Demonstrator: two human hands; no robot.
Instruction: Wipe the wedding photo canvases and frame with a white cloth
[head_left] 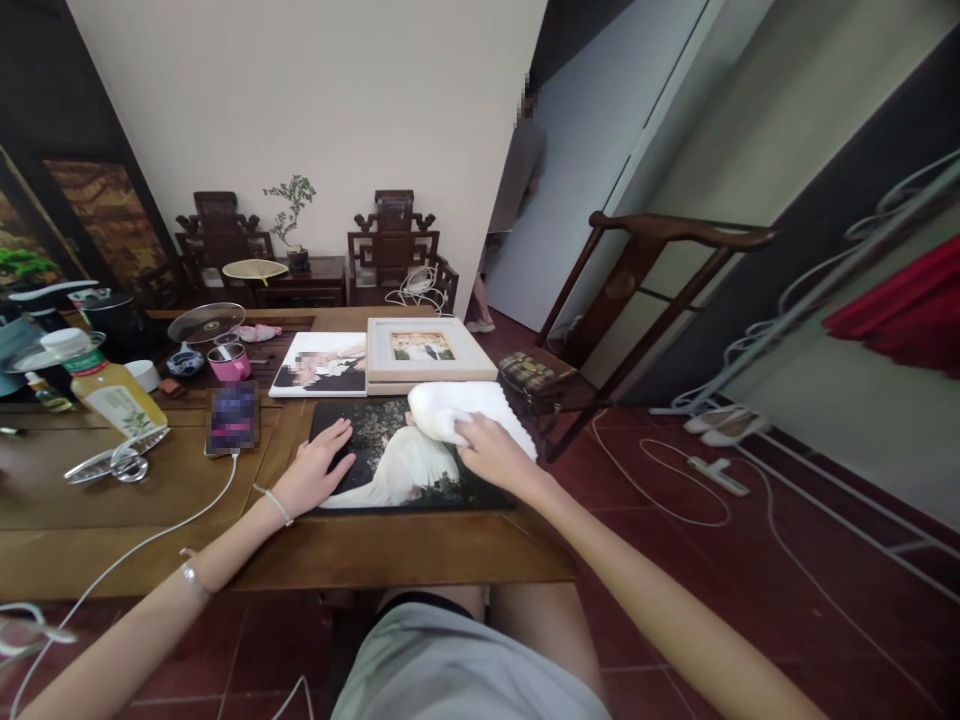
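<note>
A large dark photo print [397, 465] with a white gown in it lies flat near the table's front edge. My left hand [322, 468] rests on its left end, fingers spread and flat. In my right hand [487, 450] is a bunched white cloth [480, 405], gripped from above over the print's right part. The cloth hides the print's upper right corner and hangs past its right side. Just behind the print lie a light-framed picture [431, 350] and a white-backed photo panel [319, 365], side by side.
On the wooden table [420, 550], left, are a phone [232, 418] with a white cable, a juice bottle [112, 395], a pink cup [229, 362] and a silver clip-like item [120, 460]. A wooden chair [622, 290] stands right. Behind, a person [517, 180] is by the doorway.
</note>
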